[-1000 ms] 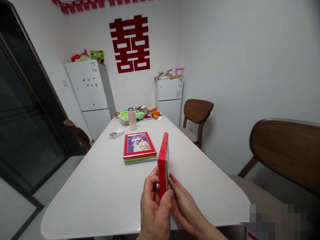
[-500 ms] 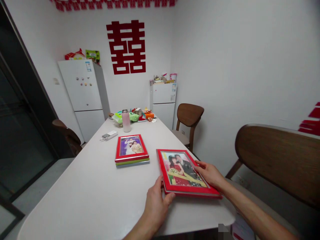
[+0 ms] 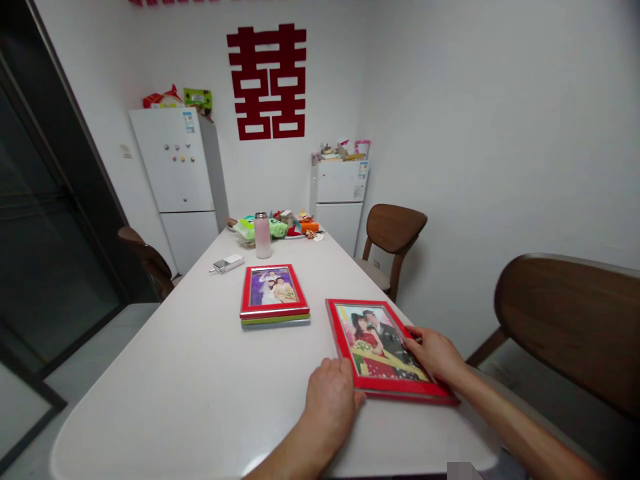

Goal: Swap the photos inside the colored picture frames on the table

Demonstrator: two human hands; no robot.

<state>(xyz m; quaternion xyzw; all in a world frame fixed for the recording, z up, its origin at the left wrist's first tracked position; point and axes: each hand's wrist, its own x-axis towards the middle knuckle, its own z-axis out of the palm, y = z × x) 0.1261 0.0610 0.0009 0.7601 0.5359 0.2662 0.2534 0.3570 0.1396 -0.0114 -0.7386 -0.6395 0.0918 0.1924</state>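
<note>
A red picture frame [image 3: 385, 350] with a photo lies face up on the white table [image 3: 200, 393], near its right front edge. My left hand [image 3: 333, 400] rests on the tabletop with curled fingers against the frame's near left corner. My right hand [image 3: 436, 353] lies on the frame's right side, fingers over its edge. Further back sits a stack of three frames [image 3: 274, 303], red on top, then green and silver.
A pink bottle [image 3: 262, 235], a small white device [image 3: 227, 264] and colourful clutter [image 3: 285, 225] stand at the table's far end. Wooden chairs [image 3: 570, 320] flank the table at right and left. Two white fridges [image 3: 180, 180] stand against the back wall.
One second ago both hands held the red frame upright on its edge. It was laid flat, face up, and both hands now stay at its sides.
</note>
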